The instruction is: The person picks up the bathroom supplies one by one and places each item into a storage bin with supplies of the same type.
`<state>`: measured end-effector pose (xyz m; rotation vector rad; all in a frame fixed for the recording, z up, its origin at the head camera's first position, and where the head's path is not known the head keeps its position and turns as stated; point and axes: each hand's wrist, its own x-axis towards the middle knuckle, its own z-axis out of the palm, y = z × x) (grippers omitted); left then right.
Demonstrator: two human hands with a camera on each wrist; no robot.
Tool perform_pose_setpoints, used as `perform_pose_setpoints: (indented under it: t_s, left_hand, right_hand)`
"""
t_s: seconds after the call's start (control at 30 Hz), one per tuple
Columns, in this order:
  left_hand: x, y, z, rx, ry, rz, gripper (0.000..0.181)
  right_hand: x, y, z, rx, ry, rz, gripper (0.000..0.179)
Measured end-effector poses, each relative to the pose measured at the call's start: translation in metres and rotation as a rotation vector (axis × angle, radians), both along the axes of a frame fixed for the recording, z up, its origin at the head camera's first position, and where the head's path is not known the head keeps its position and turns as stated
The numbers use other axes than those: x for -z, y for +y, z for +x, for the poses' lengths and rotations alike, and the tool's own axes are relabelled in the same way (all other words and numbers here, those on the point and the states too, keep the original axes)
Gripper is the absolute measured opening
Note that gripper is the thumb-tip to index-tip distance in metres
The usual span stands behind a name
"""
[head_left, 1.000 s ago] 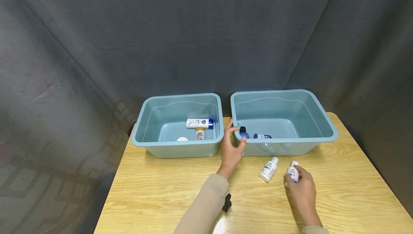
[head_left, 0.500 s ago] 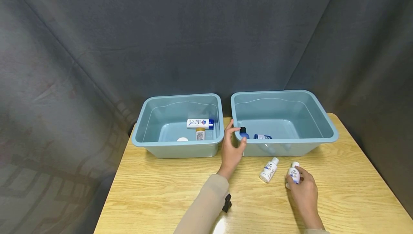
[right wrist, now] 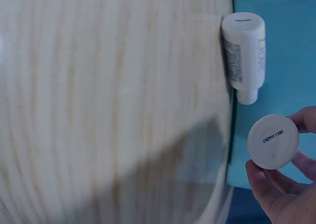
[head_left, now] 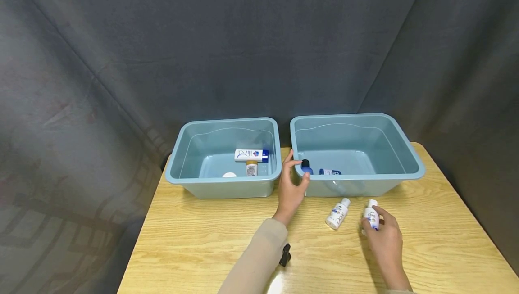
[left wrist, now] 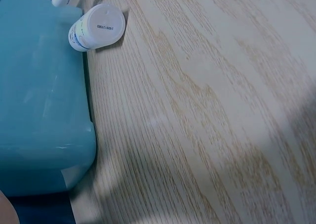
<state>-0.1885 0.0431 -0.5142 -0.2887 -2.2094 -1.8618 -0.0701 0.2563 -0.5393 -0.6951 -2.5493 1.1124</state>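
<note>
My right hand (head_left: 387, 242) holds a small white Dove bottle (head_left: 371, 215) between thumb and fingers, cap pointing away. Its round base (right wrist: 273, 142), printed with a date, faces the right wrist camera. Just left of it, a second white Dove bottle (head_left: 337, 213) lies on the table in front of the right bin. At that bin's near left corner, my left hand (head_left: 290, 195) grips the rim of the light blue plastic bin (head_left: 357, 176), thumb in front and index finger over the edge. In the left wrist view only a sliver of this hand shows.
Inside the right bin lie a dark blue bottle with a black cap (head_left: 306, 167) and another blue bottle (head_left: 329, 171). The left bin (head_left: 227, 181) contains a white tube with a blue cap (head_left: 249, 155), a yellow-capped bottle (head_left: 252, 168) and a white round thing (head_left: 229, 174).
My right hand has shifted slightly right and forward with the Dove bottle. The left hand stays at the bin corner, and the other Dove bottle has not moved.
</note>
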Motion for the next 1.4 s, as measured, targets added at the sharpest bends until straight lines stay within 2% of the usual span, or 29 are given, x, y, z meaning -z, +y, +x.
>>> perform_pose_setpoints:
  t_s: [0.37,0.6,0.93,1.1,1.4]
  left_hand:
    - [0.0,0.0,0.0,0.002,-0.002,-0.002,0.04]
    - [-0.001,0.0,0.001,0.004,-0.003,-0.004,0.04]
    - [-0.002,0.0,0.0,0.002,-0.019,-0.001,0.039]
    - [-0.001,-0.001,0.0,0.006,-0.003,0.01,0.039]
    - [0.0,-0.001,-0.001,0.01,-0.02,0.008,0.038]
  right_hand:
    - [-0.019,-0.002,0.003,-0.01,0.044,0.01,0.052]
    - [-0.034,-0.007,0.007,-0.008,0.11,0.0,0.05]
    - [-0.054,-0.011,0.009,0.003,0.145,-0.001,0.05]
    - [-0.065,-0.014,0.01,-0.006,0.169,-0.004,0.05]
    - [-0.072,-0.013,0.007,-0.011,0.238,0.029,0.049]
